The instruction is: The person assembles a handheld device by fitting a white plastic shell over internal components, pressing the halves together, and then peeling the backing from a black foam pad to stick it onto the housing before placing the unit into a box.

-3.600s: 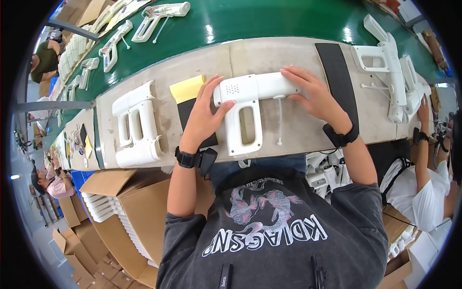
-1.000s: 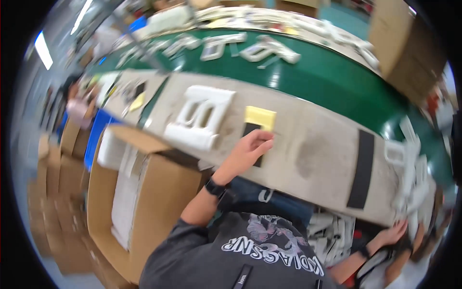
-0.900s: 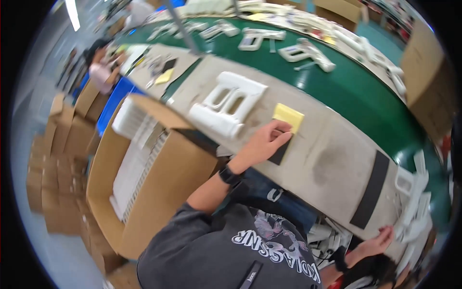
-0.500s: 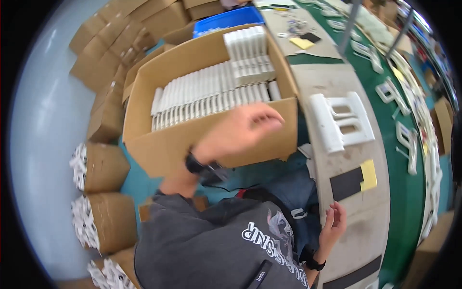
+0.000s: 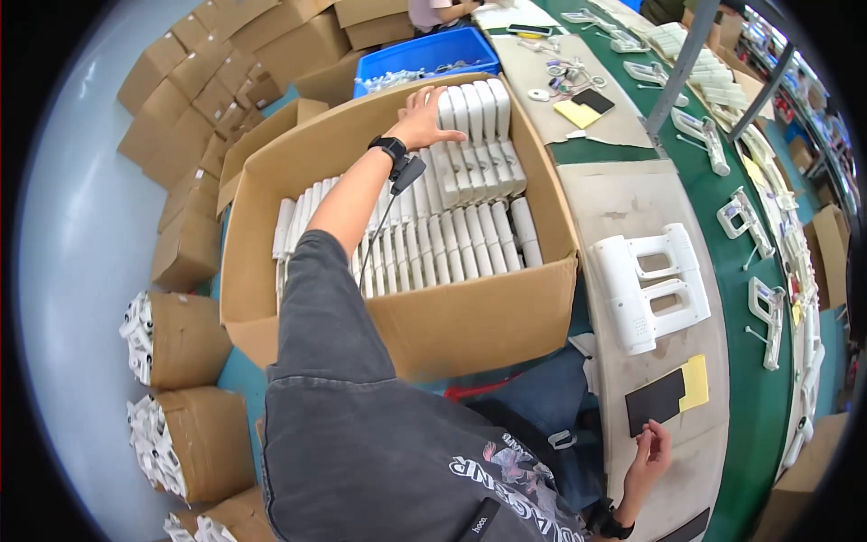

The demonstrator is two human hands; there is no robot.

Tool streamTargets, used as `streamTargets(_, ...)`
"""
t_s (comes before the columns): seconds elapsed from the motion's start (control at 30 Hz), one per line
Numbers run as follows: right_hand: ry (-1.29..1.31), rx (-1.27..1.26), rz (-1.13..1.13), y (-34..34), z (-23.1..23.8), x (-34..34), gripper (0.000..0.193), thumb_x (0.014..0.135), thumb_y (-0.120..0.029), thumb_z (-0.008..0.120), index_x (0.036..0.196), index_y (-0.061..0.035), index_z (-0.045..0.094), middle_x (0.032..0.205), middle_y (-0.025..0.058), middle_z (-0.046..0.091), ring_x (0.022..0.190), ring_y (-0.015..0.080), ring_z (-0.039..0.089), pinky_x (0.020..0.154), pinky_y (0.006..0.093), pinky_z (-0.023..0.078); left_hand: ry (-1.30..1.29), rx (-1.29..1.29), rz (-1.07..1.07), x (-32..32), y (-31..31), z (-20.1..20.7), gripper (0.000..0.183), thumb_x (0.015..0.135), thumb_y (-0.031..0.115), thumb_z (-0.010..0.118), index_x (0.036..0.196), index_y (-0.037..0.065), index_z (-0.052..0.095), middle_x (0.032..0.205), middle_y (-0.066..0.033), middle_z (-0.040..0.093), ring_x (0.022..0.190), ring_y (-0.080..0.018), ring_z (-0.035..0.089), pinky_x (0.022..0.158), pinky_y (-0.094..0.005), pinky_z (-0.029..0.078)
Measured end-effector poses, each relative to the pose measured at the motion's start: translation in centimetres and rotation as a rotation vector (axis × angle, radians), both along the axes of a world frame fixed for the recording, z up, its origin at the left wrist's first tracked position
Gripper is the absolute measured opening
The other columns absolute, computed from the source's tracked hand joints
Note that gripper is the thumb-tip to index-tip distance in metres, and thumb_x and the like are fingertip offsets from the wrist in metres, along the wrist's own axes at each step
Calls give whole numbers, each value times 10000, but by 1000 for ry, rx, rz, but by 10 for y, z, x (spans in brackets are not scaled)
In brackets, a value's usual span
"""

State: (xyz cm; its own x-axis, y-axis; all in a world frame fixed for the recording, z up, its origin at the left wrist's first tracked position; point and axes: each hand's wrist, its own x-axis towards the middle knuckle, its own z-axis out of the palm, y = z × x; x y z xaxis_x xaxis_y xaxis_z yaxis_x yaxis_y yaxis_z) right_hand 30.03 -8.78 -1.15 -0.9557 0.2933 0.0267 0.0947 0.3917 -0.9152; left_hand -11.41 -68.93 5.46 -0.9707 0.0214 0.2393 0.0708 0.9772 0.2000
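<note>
My left hand (image 5: 421,123) is over the large carton (image 5: 452,330), its fingers spread and the thumb out to the right. It is at the left end of a raised row of white plastic housings (image 5: 474,113), close against the endmost one; no firm hold shows. Below that row, more white housings (image 5: 442,248) stand packed on edge. My right hand (image 5: 648,456) hovers by the bench edge, fingers loosely bent and apart, with nothing seen in them. Its fingertips are beside the lower edge of a black sheet (image 5: 652,404) that has a yellow piece (image 5: 694,383) next to it.
On the bench (image 5: 623,194) lies a white two-slotted housing (image 5: 652,287). A green conveyor (image 5: 754,425) carries several white frames beyond it. A blue bin (image 5: 429,56) stands behind the carton. Filled cartons (image 5: 203,443) line the left floor. Metal posts (image 5: 686,68) rise at the right.
My left hand has moved from above the carton's near wall to the raised row at its far side. The view has shifted, and my right hand remains near the black sheet.
</note>
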Motion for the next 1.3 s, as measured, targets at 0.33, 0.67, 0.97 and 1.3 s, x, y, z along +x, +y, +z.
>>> streamTargets(0.33,-196,-64,-341,1,-5,49,172,1014,-61,590,1160,13,643,1004,61,661,858,115,596,805,253,496,-40,-156,-7,-61,2,-14,1197,607,689,858,1491,34,386,1490,-198,453,1401,-405,385,1139,-534,373)
streamTargets(0.67,-53,-92,-89,-7,25,-1,175,1036,-85,578,1167,9,646,1002,58,664,855,99,600,787,238,492,282,-126,-66,-6,-10,23,1063,648,570,884,1429,-2,444,1355,-223,545,1278,-384,486,1102,-462,403)
streamTargets(0.97,109,-293,392,-27,111,-132,289,1009,-90,614,1283,-1,599,1079,67,670,980,144,627,887,302,520,741,-101,-338,130,72,200,888,646,324,967,1345,2,525,1250,-161,604,1138,-328,603,997,-442,501)
streamTargets(1.3,-121,-1314,548,-17,124,-217,912,954,-752,406,1587,-107,287,1577,119,400,1380,299,457,1124,533,386,775,537,-596,104,330,172,945,696,413,940,1365,-76,485,1277,-175,573,1172,-274,579,1017,-366,472)
